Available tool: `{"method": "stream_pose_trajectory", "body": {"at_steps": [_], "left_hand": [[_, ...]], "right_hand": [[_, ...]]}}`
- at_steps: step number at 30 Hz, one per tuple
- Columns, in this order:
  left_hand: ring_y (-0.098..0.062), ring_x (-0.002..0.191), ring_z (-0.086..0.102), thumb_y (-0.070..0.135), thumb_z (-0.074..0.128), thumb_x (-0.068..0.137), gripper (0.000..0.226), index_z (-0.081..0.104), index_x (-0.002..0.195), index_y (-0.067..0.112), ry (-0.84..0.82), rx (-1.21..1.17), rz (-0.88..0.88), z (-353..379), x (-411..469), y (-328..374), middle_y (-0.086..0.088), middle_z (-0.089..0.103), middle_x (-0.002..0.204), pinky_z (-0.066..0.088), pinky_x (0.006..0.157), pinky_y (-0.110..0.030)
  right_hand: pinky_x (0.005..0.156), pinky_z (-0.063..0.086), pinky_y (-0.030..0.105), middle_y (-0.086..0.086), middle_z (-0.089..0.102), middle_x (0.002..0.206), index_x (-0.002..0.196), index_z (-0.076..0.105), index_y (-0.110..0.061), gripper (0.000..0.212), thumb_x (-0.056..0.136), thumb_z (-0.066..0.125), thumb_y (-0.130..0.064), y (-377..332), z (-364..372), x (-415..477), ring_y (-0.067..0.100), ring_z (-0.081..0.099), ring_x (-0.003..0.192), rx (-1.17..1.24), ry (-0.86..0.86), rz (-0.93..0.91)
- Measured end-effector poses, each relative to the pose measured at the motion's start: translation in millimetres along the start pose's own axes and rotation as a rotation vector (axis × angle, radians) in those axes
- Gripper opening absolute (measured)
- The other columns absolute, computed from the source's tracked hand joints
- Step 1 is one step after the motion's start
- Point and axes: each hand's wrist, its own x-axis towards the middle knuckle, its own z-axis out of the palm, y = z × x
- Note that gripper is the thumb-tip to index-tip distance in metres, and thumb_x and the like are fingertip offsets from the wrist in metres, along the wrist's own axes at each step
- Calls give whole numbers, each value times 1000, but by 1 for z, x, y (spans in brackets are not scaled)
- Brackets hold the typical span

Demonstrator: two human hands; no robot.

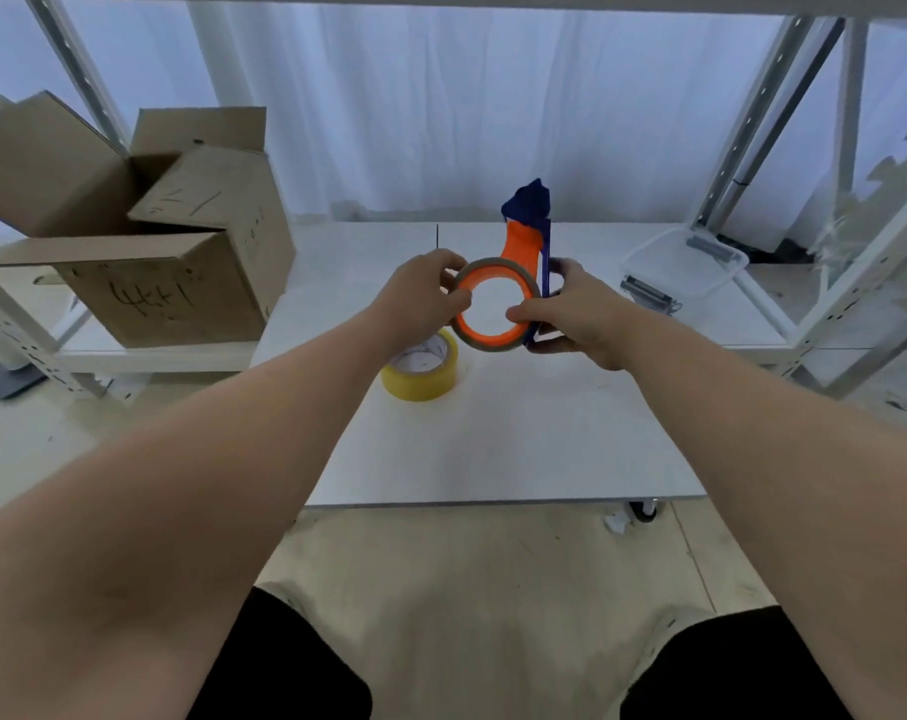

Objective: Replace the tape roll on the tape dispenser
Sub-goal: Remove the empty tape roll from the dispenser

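Observation:
I hold an orange and dark blue tape dispenser [527,241] upright above the white table [519,439]. Around its orange wheel sits a thin brown cardboard ring, the spent tape core [485,265]. My left hand [423,298] pinches the left rim of that core. My right hand [571,314] grips the dispenser's blue frame, its thumb lying on the wheel's right edge. A full yellow tape roll [423,374] lies flat on the table just below my left hand.
An open cardboard box [145,236] stands on a low shelf at the left. A clear plastic container [685,262] with metal clips sits at the table's right back. White metal racking frames both sides.

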Motion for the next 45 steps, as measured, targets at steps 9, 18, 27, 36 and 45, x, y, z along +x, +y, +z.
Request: {"method": "stream_pose_trajectory", "body": {"at_steps": [9,18,27,36,45], "left_hand": [[-23,95,64,21,63,87,27,63,113,10,100,-176,-56,3,2,-6,-5,65,101,56,86,-39],[-20,86,69,23,66,87,28,62,111,10,-92,-379,-252,-6,1,-5,-10,70,99,58,72,-24],[-11,91,56,25,60,90,29,64,117,15,70,145,43,-4,3,-11,-4,68,113,47,79,-23],[-10,87,58,21,65,86,16,71,100,16,-55,126,121,-2,2,-18,-1,70,102,44,78,-18],[-22,81,62,22,58,88,21,67,101,7,36,150,65,-2,4,-17,-9,69,94,51,73,-29]], "right_hand": [[65,54,29,10,63,107,119,46,-10,46,83,69,-25,15,5,3,21,63,90,198,62,31],[84,54,36,14,63,109,128,38,-14,55,83,69,-18,19,-11,5,25,63,94,185,6,-2],[75,55,33,7,62,99,111,54,-15,39,84,65,-40,20,-14,4,23,60,95,146,7,11],[71,54,26,3,62,105,125,49,-13,50,81,71,-23,25,-22,8,19,63,93,7,78,-113],[68,47,28,3,59,113,124,45,-14,62,72,77,-26,38,-25,17,22,58,96,-40,356,-139]]}}
